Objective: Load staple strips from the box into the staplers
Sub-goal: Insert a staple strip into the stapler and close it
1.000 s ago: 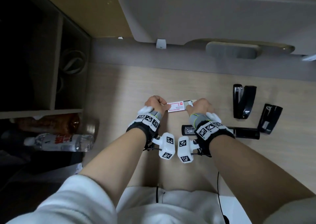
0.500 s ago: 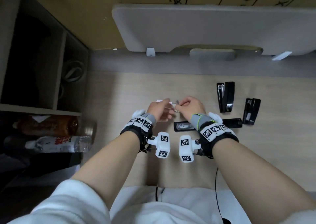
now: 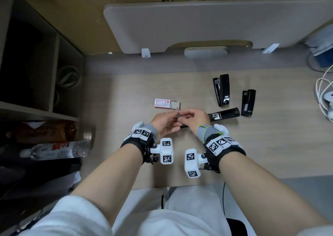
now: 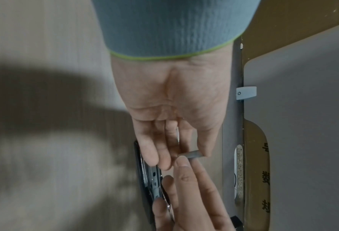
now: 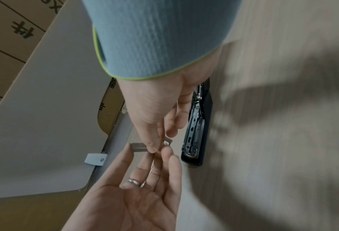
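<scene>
My right hand [image 5: 158,146] pinches a short grey staple strip [image 5: 140,147] between thumb and fingertips. My left hand [image 5: 150,156] lies palm up with straight fingers, and its thumb tip touches the strip's [image 4: 192,154] far end. Both hands hover over an opened black stapler [image 3: 223,113], whose bare metal channel [image 5: 196,128] lies just beside the strip. The red-and-white staple box [image 3: 163,103] sits on the desk beyond my hands, its inner tray slid partly out. Two more black staplers [image 3: 222,90] [image 3: 248,102] lie at the right.
A grey partition panel [image 3: 198,24] stands along the back of the desk. Bottles [image 3: 54,150] lie on a low shelf at the left. White cables [image 3: 324,98] and a blue object sit at the far right edge.
Both hands held the staple box a second ago. The box now lies on the desk, and the hands have come nearer over the open stapler with a strip between them.
</scene>
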